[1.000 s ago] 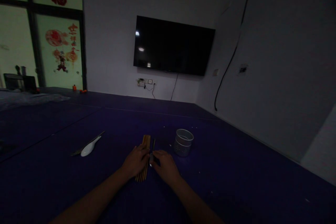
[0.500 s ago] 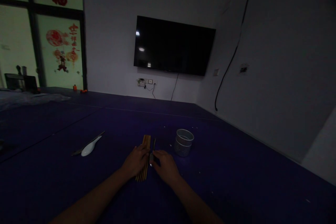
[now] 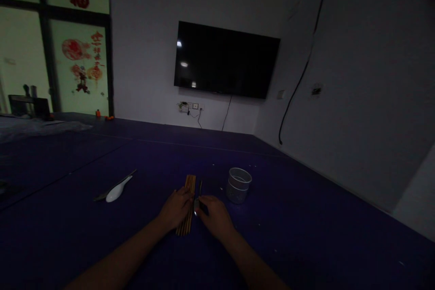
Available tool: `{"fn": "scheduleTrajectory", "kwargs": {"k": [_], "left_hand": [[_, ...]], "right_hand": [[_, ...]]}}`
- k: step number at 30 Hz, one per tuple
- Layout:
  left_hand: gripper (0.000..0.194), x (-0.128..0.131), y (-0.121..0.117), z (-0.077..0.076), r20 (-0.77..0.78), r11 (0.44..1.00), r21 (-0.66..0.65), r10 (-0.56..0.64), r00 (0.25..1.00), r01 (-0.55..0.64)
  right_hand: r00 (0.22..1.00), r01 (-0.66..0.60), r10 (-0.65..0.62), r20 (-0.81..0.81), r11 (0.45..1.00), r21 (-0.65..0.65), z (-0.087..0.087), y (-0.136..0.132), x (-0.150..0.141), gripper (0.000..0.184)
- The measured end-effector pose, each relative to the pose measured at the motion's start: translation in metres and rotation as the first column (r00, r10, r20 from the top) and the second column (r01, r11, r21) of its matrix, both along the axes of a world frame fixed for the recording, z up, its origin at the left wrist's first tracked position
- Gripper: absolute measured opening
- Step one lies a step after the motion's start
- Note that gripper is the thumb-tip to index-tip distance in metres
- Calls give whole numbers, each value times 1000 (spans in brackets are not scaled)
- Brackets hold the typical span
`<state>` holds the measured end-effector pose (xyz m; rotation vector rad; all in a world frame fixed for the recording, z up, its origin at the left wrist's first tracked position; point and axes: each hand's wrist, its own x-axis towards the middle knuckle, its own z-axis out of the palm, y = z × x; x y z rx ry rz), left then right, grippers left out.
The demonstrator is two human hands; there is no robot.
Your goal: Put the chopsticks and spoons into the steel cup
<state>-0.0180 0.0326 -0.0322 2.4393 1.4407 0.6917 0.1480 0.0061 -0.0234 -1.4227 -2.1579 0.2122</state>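
Observation:
Several wooden chopsticks (image 3: 191, 182) lie side by side on the purple tabletop. Across their middle curls my left hand (image 3: 176, 208), with its fingertips at their right edge. Just to the right is a metal spoon (image 3: 196, 206), its bowl towards me and its dark handle pointing away. My right hand (image 3: 215, 217) has its thumb and fingers closed on this spoon from the right side. The two hands are close together with the spoon between them. Parts of the chopsticks and of the spoon are hidden under my fingers.
A metal cup-like holder (image 3: 238, 186) stands upright right of my hands. To the left lie a white soup spoon (image 3: 117, 190) and a thin dark utensil (image 3: 103, 195) beside it. Clear plastic sheeting (image 3: 47, 128) lies far left. A wall (image 3: 356, 145) bounds the table's right side.
Almost nothing differs. The view has shifted very slightly; both hands stay on the chopsticks and the metal spoon.

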Motion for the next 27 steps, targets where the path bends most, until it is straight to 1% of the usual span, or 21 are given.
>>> {"fn": "scheduleTrajectory", "kwargs": {"k": [4,7,9,12,14,15,17,19,21,24,27], "left_hand": [[41,1,-4,5,8,1000,4,11,1000,-11],[41,1,-5,7,-13,1000,8,17,1000,-17],[41,2,-6,8,-22,999,31,34,999,-33],[40,1,-6,12,-28,989,103,112,993,-108],[40,-3,-5,18,-50,968,155,209,977,-199],[38,-7,-4,22,-71,950,180,272,960,-256],[36,-18,-2,31,-123,892,229,424,897,-390],[34,-33,1,38,-182,818,273,560,808,-505],[34,-50,5,44,-227,738,291,671,706,-608],[36,-77,9,47,-232,630,316,777,586,-710],[38,-98,11,45,-222,548,306,836,501,-778]], "right_hand": [[1000,7,-6,12,1000,-17,0,0,0,29],[1000,17,-16,16,1000,-14,1,-1,0,30],[1000,12,-11,16,1000,-10,2,-1,0,30],[1000,4,-4,-4,1000,1,1,-1,0,31],[1000,7,-7,-25,1000,5,0,-1,1,32],[999,10,-10,-35,1000,7,-1,0,1,33],[999,14,-14,-51,1000,13,-2,-1,1,34],[998,17,-15,-59,1000,18,-1,-1,1,34],[998,16,-15,-56,1000,21,0,-2,0,33],[999,14,-13,-43,1000,25,1,-2,-1,32],[999,15,-14,-40,999,30,1,-1,-1,33]]}}
